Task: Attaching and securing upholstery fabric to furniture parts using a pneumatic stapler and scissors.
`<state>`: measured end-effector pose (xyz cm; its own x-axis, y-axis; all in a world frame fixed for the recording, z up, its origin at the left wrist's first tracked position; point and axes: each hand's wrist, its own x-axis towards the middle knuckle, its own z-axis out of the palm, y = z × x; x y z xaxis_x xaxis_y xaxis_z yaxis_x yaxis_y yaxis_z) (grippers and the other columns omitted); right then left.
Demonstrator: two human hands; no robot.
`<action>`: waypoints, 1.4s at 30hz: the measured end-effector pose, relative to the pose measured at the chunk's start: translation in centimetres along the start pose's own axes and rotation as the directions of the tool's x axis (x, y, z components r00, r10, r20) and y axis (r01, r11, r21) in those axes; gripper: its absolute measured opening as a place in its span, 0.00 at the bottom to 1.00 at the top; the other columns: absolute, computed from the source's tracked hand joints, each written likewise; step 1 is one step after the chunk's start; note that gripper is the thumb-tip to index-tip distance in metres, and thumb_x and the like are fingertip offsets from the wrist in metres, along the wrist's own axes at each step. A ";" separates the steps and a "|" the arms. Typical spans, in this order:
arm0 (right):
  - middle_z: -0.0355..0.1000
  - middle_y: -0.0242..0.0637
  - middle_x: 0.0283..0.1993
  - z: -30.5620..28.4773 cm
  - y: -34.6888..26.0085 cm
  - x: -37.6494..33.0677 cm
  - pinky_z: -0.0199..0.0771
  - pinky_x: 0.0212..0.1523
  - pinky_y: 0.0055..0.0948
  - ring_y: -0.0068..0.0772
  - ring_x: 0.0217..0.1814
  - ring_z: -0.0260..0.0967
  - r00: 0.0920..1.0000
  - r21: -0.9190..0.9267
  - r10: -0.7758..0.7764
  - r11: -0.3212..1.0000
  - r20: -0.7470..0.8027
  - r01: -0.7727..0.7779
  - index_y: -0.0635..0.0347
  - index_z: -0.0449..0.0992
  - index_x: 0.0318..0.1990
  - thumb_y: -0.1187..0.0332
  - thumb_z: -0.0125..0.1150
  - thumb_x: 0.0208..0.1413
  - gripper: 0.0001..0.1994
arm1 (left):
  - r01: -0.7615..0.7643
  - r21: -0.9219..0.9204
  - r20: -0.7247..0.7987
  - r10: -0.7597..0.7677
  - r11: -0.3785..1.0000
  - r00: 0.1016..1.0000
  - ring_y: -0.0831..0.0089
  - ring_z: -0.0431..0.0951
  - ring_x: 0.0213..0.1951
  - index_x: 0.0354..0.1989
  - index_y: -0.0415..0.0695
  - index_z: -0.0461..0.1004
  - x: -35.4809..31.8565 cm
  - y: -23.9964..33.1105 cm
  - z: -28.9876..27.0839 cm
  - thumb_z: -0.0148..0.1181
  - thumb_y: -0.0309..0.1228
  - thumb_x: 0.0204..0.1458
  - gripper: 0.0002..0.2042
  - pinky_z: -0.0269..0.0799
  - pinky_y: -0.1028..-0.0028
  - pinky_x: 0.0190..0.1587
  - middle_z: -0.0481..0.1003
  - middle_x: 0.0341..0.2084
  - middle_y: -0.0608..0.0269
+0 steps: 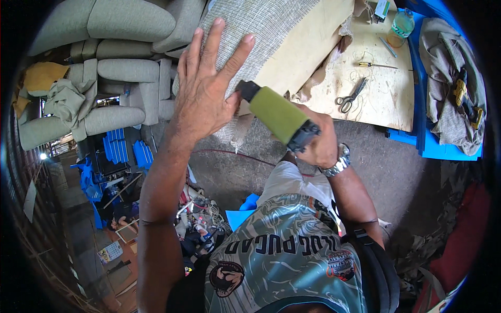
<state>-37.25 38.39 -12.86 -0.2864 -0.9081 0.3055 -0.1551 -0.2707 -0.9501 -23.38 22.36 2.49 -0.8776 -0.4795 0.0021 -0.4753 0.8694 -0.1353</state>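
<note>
My left hand (201, 99) lies with fingers spread on grey woven upholstery fabric (261, 26), which covers part of a pale padded or board-like piece (300, 44). Gripped in my right hand (322, 143) is a green-bodied staple gun (276, 112). Its dark nose points up and left, close beside my left thumb at the fabric's near edge. The gun's handle is mostly hidden by the gun and my fingers. Right of the fabric, black-handled scissors (350, 98) and a yellow-handled screwdriver (376, 65) rest on a stained light wooden tabletop (386, 99).
A clear bottle (403, 25) stands at the table's far right. Beyond it, grey cloth (443, 104) carries a yellow-and-black tool (461, 91). Grey sofas (128, 70) are stacked at left. A thin red hose (255, 158) crosses the floor; clutter (201, 216) lies near my left side.
</note>
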 end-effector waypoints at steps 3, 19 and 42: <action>0.78 0.51 0.35 0.6 0.0 -0.3 0.79 0.38 0.37 0.49 0.35 0.80 0.998 0.026 0.066 0.997 0.020 -0.067 0.62 0.74 0.52 0.65 0.69 0.42 0.26 | -0.009 -0.011 0.006 0.009 1.000 1.000 0.40 0.42 0.72 0.73 0.75 0.49 -0.1 -0.3 0.2 0.74 0.29 0.38 0.53 0.45 0.41 0.69 0.38 0.75 0.52; 0.78 0.54 0.39 -1.7 -0.1 -5.9 0.78 0.43 0.44 0.56 0.41 0.77 0.993 -0.105 0.105 0.990 0.059 -0.099 0.60 0.71 0.57 0.62 0.66 0.43 0.30 | -0.027 0.036 0.093 0.024 0.999 0.995 0.39 0.38 0.73 0.75 0.68 0.43 -1.5 2.3 -1.9 0.83 0.44 0.25 0.64 0.44 0.36 0.68 0.33 0.75 0.50; 0.78 0.54 0.40 -17.8 -4.3 -34.7 0.76 0.43 0.49 0.58 0.44 0.77 0.301 -0.333 0.832 0.150 -0.466 -0.931 0.55 0.70 0.59 0.44 0.65 0.50 0.33 | -0.229 -0.665 0.116 0.401 0.711 0.909 0.55 0.71 0.59 0.55 0.41 0.72 7.5 26.0 10.9 0.62 0.37 0.54 0.22 0.67 0.61 0.61 0.73 0.55 0.51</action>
<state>-43.46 76.73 -18.22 -0.6559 -0.3497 -0.6690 -0.0720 0.9112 -0.4057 -41.62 40.01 -11.82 -0.9807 -0.1010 -0.1675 -0.1792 0.8072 0.5625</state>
